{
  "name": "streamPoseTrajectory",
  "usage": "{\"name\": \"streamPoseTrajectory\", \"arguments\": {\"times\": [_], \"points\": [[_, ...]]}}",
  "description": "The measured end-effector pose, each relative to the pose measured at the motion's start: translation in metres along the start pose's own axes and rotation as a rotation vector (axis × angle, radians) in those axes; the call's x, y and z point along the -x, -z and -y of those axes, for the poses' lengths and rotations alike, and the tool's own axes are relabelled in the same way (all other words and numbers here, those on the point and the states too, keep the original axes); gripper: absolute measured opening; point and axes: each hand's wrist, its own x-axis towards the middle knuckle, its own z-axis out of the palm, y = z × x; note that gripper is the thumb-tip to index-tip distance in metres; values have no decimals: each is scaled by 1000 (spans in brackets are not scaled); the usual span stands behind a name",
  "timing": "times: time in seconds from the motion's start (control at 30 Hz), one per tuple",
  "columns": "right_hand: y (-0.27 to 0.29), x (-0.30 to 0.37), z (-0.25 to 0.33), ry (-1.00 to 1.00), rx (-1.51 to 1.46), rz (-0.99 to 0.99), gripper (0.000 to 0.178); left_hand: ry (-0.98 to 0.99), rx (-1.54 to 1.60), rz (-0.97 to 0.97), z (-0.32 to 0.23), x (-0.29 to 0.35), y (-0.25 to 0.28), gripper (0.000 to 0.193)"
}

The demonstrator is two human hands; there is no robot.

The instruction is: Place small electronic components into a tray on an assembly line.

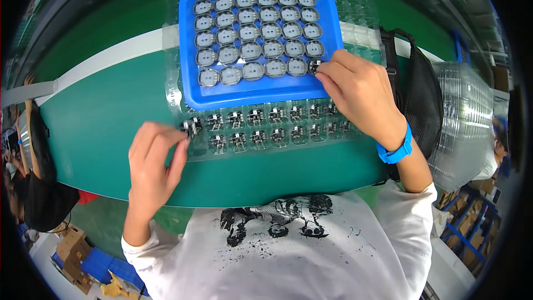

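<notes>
A blue tray [191,91] lies on the green table, with rows of grey rounded housings [252,70] in it. At the tray's lower right corner my right hand [361,91] is closed, its thumb and fingertips pinching a small black electronic part [315,66]. Beneath the blue tray, a clear plastic blister tray [233,151] sticks out toward me, with rows of small black electronic parts [257,136] in its pockets. My left hand [152,161] is closed at that tray's left end, fingertips on another small black part [187,128]; whether it is lifted from its pocket I cannot tell.
Right of the trays sits a black mesh backpack [422,97], beside a tall stack of clear plastic trays [461,122]. A pale strip [116,60] crosses the table behind. At the far left, a dark bag [50,200] and another person's arm [30,139] show.
</notes>
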Motion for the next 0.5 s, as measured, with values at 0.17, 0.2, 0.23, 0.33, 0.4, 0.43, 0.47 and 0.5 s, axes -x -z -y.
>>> {"name": "streamPoseTrajectory", "arguments": {"times": [0.17, 0.2, 0.23, 0.33, 0.4, 0.43, 0.47, 0.5], "points": [[-4, 1, -3, -18, -36, -10, 7, -125, -25, -41, 13, -48, -10, 17], [-4, 1, -3, -15, -37, -14, 7, -171, -40, -38, 16, -56, -13, 15], [-4, 1, -3, -15, -24, 2, 7, -217, -55, -34, 18, -61, -15, 14], [-8, 0, -4, -12, -22, 15, 8, -218, -81, -5, 23, -69, -20, 12], [-10, 0, -5, -9, -35, 17, 8, -225, -87, 1, 23, -71, -21, 12], [-11, 0, -6, -13, -38, 9, 8, -231, -93, 7, 23, -71, -21, 12], [-12, 1, -6, -17, -42, 2, 9, -229, -92, 9, 23, -71, -22, 12], [-12, 0, -7, -17, -44, 1, 9, -218, -109, 8, 24, -71, -23, 11]]}}
